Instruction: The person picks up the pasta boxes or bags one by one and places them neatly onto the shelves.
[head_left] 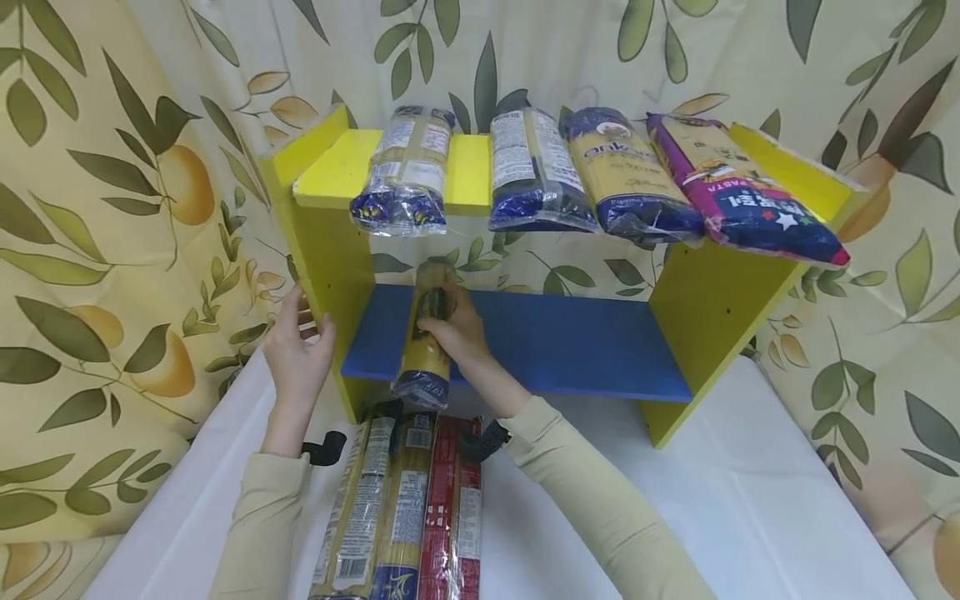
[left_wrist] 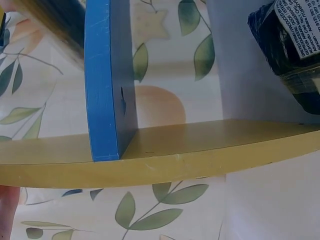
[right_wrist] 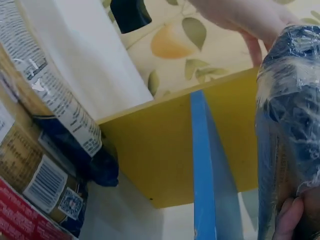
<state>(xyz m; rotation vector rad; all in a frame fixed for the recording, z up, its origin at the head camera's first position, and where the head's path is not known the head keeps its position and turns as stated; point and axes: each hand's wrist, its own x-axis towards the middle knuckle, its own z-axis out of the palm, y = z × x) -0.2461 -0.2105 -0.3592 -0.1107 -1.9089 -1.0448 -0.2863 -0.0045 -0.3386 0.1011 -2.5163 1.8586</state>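
Note:
My right hand (head_left: 459,327) grips a yellow and dark blue pack of pasta (head_left: 426,354) from its right side, thumb across its front. The pack is over the left part of the blue middle shelf (head_left: 555,342), its near end jutting past the front edge. In the right wrist view its crinkled wrapper (right_wrist: 292,105) fills the right side, with a fingertip on it. My left hand (head_left: 298,346) is at the outside of the yellow left side panel (head_left: 330,275), thumb at the front edge and fingers loosely bent.
Along the yellow top shelf (head_left: 471,167) lie several pasta packs, including a purple one (head_left: 750,187) at the right end. Below, on the white table (head_left: 600,508), more long packs lie side by side, one of them red (head_left: 442,517). A leaf-patterned curtain (head_left: 165,167) hangs behind.

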